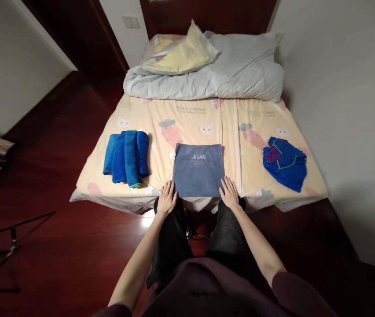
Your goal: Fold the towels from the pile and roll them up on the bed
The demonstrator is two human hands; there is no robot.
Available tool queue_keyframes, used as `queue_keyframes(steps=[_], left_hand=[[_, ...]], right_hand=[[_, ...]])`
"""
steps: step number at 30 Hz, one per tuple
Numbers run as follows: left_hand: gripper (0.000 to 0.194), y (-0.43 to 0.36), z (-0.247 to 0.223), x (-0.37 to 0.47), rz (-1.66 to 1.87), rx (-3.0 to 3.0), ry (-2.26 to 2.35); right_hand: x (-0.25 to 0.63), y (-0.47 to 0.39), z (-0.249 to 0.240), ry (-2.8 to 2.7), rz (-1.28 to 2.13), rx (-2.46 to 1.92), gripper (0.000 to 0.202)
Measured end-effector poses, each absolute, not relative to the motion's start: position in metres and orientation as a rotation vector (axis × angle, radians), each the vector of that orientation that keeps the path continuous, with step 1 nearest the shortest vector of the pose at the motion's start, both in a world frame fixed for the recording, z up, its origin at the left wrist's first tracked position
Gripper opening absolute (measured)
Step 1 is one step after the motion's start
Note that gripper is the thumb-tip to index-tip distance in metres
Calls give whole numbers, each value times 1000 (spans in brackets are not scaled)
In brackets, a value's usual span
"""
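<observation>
A flat grey-blue cloth (198,174) with small white lettering lies at the near edge of the bed, directly in front of me. My left hand (167,198) rests palm down at its near left corner, fingers stretched out. At the near right corner my right hand (229,192) lies flat too, its fingertips by the cloth's edge. Several rolled blue towels (130,157) sit side by side to the left. Over on the right is a crumpled blue cloth bundle (286,163) with green edging and a purple patch.
The bed (204,119) has a yellow sheet printed with carrots and rabbits. A grey quilt (240,66) and a pale yellow pillow (187,53) are heaped at its far end. A black metal stand (12,237) stands on the dark red floor at left. A wall (349,110) runs along the right.
</observation>
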State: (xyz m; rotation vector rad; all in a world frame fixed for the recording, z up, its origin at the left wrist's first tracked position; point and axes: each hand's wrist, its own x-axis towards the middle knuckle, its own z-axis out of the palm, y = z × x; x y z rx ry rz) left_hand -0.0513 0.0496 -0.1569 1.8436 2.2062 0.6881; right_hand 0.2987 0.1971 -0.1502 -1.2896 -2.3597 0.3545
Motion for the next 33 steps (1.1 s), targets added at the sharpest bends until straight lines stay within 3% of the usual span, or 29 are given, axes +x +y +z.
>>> queue_keyframes(steps=[6,18,26,33], left_hand=[[61,27,-157,-46,855,1869,2195],[49,51,-170,-60,1026,1917,2012],[61,59,-167,-64,1056,1875,1964],[59,62,-159,-67,999,1742,2071]], right_hand=[[321,161,-146,-2216,340,-1150,51],[307,170,-154,-2111,485,-1078,46],[300,183,-155,-2092,479,-1132,56],[297,195,-155,-2093,514,-1207,45]])
